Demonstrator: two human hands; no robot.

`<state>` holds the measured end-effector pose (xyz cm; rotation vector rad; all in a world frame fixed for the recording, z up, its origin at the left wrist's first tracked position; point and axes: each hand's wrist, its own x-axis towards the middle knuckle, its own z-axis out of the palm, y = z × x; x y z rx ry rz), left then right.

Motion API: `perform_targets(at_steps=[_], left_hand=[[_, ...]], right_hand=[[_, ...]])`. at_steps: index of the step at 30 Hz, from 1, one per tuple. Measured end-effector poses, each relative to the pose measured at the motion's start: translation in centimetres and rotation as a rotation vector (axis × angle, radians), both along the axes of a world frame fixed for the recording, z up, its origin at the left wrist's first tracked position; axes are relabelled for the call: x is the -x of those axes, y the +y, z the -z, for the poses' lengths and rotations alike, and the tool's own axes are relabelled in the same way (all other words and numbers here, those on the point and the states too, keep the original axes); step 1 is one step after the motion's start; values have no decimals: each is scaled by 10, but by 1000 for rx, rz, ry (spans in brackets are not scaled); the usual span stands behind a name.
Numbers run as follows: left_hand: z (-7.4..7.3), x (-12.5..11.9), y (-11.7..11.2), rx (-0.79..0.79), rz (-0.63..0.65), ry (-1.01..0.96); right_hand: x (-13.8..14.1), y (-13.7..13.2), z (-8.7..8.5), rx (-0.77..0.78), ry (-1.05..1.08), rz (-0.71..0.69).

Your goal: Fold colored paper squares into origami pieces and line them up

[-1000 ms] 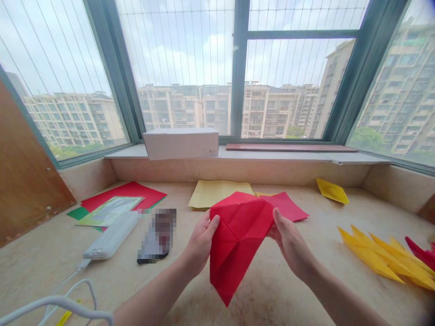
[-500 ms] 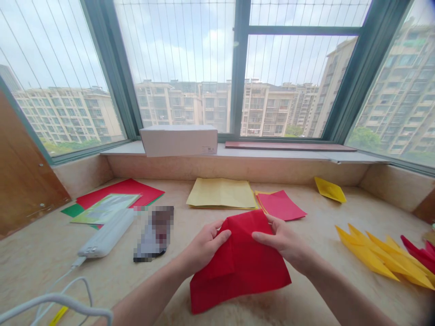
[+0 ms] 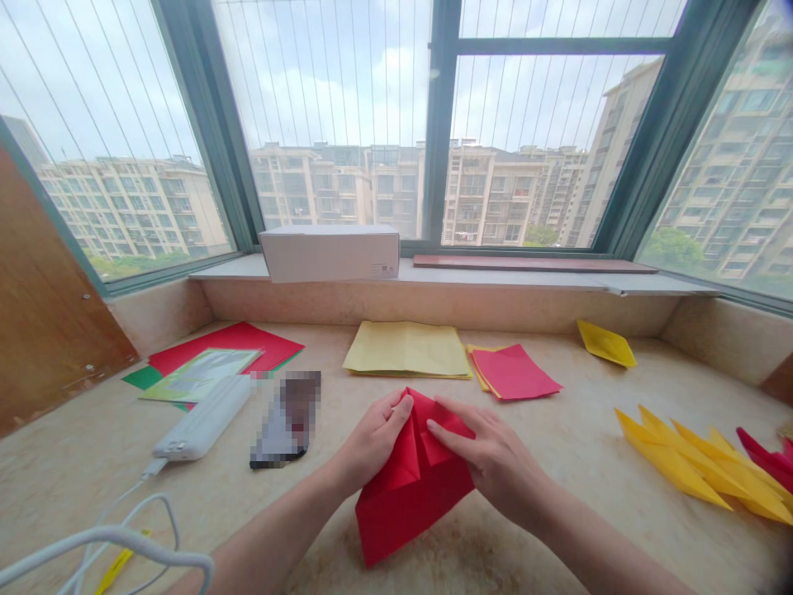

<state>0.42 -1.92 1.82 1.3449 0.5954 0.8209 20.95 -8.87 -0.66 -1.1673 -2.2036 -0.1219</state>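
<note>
A sheet of red paper (image 3: 412,504) is held above the counter in front of me, partly folded, with an upright crease near its middle and a peak at the top. My left hand (image 3: 379,430) pinches it at the upper left, thumb on the near face. On the right side, my right hand (image 3: 489,450) grips the paper's folded-over flap, its thumb and forefinger a little apart on the red surface. The fingers behind the sheet are hidden.
Cream paper (image 3: 409,349) and pink-red squares (image 3: 515,372) lie beyond my hands. Folded yellow paper pieces (image 3: 694,454) are at right, a yellow paper boat (image 3: 605,343) behind. At left are a white power bank (image 3: 201,420), white cable (image 3: 111,537) and blurred-out object (image 3: 288,421).
The sheet's right side has been folded inward, so it looks narrower. My right hand has moved left and down with it, while my left hand stays on the upper left edge.
</note>
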Motion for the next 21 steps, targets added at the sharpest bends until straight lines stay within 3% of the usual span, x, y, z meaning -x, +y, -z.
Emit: perform_targets(at_steps=[5, 7, 11, 14, 17, 21], left_hand=[[-5, 3, 2, -78, -4, 41], [-7, 4, 1, -132, -10, 82], [-6, 4, -4, -224, -40, 95], [-4, 3, -8, -264, -70, 137], [-4, 3, -10, -248, -48, 177], [-7, 6, -8, -150, 116, 139]], right_hand=[[3, -10, -18, 133, -25, -85], [3, -10, -20, 216, 99, -96], [4, 0, -15, 386, 552, 51], [3, 6, -13, 514, 598, 88], [4, 6, -14, 421, 484, 116], [6, 2, -15, 270, 410, 131]])
